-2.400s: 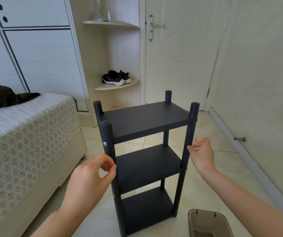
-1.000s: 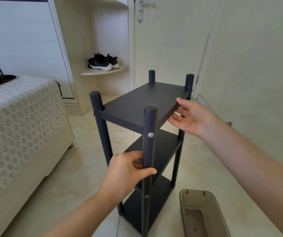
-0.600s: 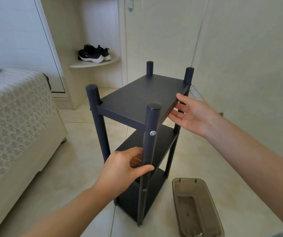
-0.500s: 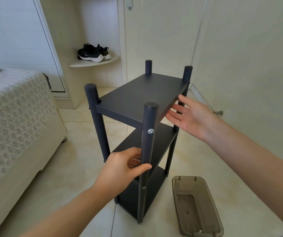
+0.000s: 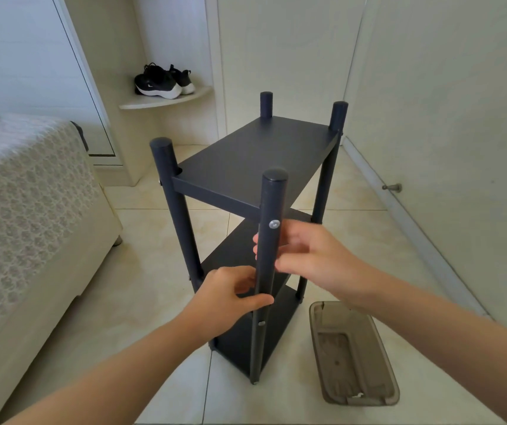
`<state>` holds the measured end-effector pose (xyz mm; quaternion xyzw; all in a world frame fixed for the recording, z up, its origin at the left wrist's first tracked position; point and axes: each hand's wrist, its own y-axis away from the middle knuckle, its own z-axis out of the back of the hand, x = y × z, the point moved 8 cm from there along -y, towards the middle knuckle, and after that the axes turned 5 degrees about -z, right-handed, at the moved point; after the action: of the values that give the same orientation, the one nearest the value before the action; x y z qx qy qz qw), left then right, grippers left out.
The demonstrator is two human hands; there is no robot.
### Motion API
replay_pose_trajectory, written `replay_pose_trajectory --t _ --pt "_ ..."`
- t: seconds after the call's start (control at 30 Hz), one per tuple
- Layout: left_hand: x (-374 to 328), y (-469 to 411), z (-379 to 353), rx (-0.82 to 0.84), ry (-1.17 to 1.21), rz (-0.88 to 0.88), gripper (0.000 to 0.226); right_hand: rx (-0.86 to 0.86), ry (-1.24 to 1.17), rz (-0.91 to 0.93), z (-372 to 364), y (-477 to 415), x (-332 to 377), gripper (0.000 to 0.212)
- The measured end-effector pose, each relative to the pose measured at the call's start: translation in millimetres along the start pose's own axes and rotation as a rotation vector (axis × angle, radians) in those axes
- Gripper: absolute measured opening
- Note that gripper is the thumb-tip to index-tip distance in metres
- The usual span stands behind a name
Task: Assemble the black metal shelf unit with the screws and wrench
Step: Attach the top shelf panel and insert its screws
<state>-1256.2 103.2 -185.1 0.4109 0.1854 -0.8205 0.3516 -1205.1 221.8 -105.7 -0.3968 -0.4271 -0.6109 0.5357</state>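
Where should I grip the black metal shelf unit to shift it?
Probably the near round post, from the front, between top and middle shelves: it stands upright and bare there. The left hand wraps it; the right hand is beside it.

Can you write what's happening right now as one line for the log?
left hand: gripping near post | right hand: on same post, blurred | shelf unit: upright on floor | tray: beside it

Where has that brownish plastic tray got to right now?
The brownish plastic tray lies on the tiled floor at the lower right of the head view, just right of the black shelf unit and under the right hand.
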Motion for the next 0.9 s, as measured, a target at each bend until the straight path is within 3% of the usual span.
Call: replay_pose_trajectory --t 0.2,0.4,0.53,0.9 --pt "-4.8 -4.2 -6.8 0.064 0.023 0.022 0.024 -0.076 0.108 0.046 1.0 7.2 -2.5 0.029" --pt "-9.6 -4.1 -5.4 -0.002 0.132 0.029 0.017 -0.129 0.081 0.083 5.9 5.6 7.2 0.029" --pt "-19.9 -1.1 7.7 -0.086 0.215 0.002 0.010 -0.163 0.012 0.138 10.2 2.3 23.5 0.026" --pt "-70.6 0.7 31.7 -0.159 0.331 -0.116 0.017 -0.277 -0.235 0.250 35.2 -6.9 58.9 0.032"
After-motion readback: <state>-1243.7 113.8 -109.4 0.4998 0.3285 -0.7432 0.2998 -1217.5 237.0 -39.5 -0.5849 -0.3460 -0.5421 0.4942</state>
